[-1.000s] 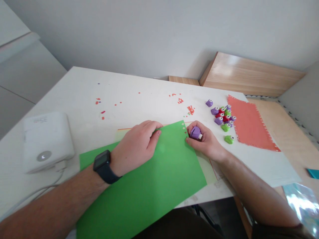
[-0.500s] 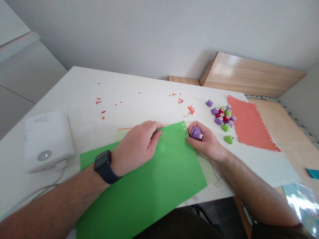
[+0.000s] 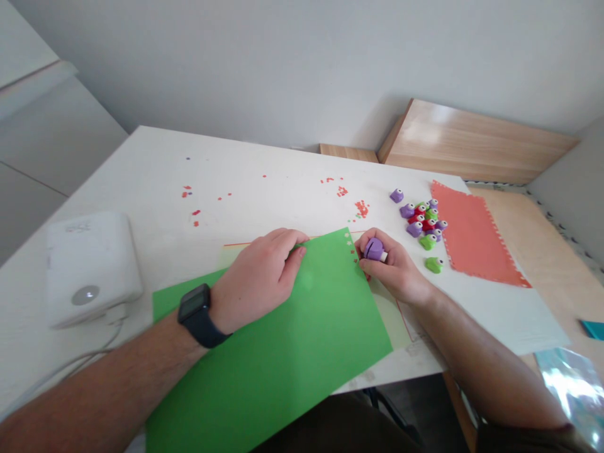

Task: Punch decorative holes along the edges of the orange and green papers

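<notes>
- Left hand (image 3: 262,277): lying over the top edge of the green sheet (image 3: 292,346), thumb on its face, fingers curled past the edge. Grip narrow, we read it as pinching the sheet.
- Right hand (image 3: 401,267): grip closed around a purple punch (image 3: 374,249), just beside the sheet's right edge near the top corner. Punch is tilted, slot visible; we can't tell whether the paper sits in it.
- Sheet lies aslant on the desk (image 3: 283,207), bottom end toward us. We see a short row of small holes (image 3: 348,243) down the right edge from the top corner.
- Pale sheet (image 3: 399,327) pokes out from under it on the right and at the top, with thin red edging.
- Right of the right hand: pile of punches (image 3: 416,219) in purple, red and green. One green punch (image 3: 433,264) sits apart on the near side.
- Beyond the pile: red sheet (image 3: 479,236), notched along its edges.
- Red bits (image 3: 362,208) scattered across the far part of the desk, a few green ones by the densest patch.
- Far left: white box (image 3: 94,264) with a cable (image 3: 85,355) running toward us.
- Dark watch (image 3: 198,314) on our left wrist.
</notes>
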{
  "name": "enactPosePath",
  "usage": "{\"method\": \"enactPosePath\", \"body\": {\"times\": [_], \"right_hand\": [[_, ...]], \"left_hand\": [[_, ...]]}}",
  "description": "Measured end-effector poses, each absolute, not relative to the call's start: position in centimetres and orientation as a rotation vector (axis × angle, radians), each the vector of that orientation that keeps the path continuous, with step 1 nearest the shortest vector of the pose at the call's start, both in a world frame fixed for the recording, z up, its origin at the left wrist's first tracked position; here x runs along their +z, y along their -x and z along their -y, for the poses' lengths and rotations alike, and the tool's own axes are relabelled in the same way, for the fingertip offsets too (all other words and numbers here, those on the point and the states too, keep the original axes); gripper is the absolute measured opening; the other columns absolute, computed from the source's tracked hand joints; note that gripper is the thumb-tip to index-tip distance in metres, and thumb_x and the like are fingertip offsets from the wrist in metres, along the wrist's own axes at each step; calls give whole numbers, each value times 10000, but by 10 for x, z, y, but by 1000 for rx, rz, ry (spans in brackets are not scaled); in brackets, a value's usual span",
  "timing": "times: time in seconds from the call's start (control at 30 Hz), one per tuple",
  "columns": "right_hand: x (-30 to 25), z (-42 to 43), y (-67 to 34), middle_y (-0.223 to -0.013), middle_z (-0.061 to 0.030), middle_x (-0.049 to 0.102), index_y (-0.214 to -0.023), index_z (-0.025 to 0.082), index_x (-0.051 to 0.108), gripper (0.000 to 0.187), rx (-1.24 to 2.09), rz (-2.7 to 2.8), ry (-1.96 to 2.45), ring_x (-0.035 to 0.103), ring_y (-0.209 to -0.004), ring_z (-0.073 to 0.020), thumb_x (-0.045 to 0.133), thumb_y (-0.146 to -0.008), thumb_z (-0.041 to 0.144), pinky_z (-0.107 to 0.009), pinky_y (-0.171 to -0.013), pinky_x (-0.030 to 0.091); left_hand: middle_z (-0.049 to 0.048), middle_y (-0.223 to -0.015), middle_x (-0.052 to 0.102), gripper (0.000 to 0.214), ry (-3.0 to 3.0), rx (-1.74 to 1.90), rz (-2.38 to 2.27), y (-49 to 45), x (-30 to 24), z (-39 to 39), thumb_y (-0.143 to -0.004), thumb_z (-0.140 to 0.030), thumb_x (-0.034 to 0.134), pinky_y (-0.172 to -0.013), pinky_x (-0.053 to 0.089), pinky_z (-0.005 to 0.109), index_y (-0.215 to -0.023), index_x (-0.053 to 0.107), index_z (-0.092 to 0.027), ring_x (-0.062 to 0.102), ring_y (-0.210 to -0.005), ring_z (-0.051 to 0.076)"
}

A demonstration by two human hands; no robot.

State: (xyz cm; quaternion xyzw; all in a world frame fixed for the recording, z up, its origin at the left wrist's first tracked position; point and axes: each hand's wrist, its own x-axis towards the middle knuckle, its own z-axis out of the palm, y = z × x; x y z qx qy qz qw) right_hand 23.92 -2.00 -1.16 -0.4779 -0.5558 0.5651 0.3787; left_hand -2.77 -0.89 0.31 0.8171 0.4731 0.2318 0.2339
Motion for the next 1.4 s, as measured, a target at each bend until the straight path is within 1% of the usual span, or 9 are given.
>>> {"method": "enactPosePath", "body": {"times": [0.13, 0.33, 0.53, 0.73, 0.9, 1.2, 1.4], "right_hand": [[-14, 19, -239, -826, 14, 575, -973, 223, 604, 208, 1482, 1356, 1133, 490, -640, -125, 699, -804, 149, -275, -569, 381], [-16, 18, -242, -880, 12, 603, -975, 218, 574, 238, 1558, 1302, 1059, 516, -622, -100, 764, -838, 175, -252, -560, 411], [-12, 18, -241, -867, 13, 612, -959, 213, 555, 271, 1598, 1294, 1019, 520, -628, -98, 800, -844, 199, -244, -552, 402], [-11, 19, -241, -905, -5, 646, -948, 205, 552, 278, 1637, 1259, 990, 549, -639, -97, 807, -839, 198, -238, -557, 415], [-8, 19, -240, -870, -1, 643, -931, 204, 539, 312, 1649, 1247, 977, 544, -614, -95, 828, -812, 191, -237, -549, 415], [-9, 19, -240, -866, 7, 621, -941, 210, 536, 291, 1668, 1313, 946, 514, -622, -87, 811, -847, 196, -229, -549, 395], [-7, 20, -240, -929, -8, 639, -942, 207, 536, 304, 1682, 1290, 925, 534, -664, -100, 815, -827, 170, -238, -577, 418]], "left_hand": [[76, -1112, 704, 234, -2245, 638, -1299, 28, 3, 9, -1052, -279, 452, -935, 486, 408, -1149, 637, -175, 645, -1026, 243], [73, -1096, 703, 223, -2248, 654, -1299, 29, 2, 8, -1049, -276, 456, -921, 487, 400, -1132, 637, -177, 645, -1016, 240], [75, -1096, 703, 223, -2256, 655, -1300, 28, 2, 8, -1048, -274, 456, -924, 484, 397, -1136, 635, -176, 646, -1017, 240], [75, -1108, 704, 229, -2253, 646, -1304, 29, 2, 8, -1048, -280, 452, -929, 487, 405, -1139, 637, -180, 648, -1029, 246], [76, -1102, 703, 237, -2253, 641, -1297, 28, 2, 8, -1047, -285, 449, -925, 492, 417, -1143, 637, -179, 648, -1022, 252], [78, -1095, 701, 239, -2245, 622, -1300, 28, 0, 8, -1050, -288, 441, -918, 494, 423, -1134, 635, -177, 646, -1014, 254], [81, -1108, 700, 241, -2246, 622, -1297, 29, -1, 8, -1052, -292, 436, -924, 492, 424, -1149, 630, -186, 645, -1022, 256]]}}
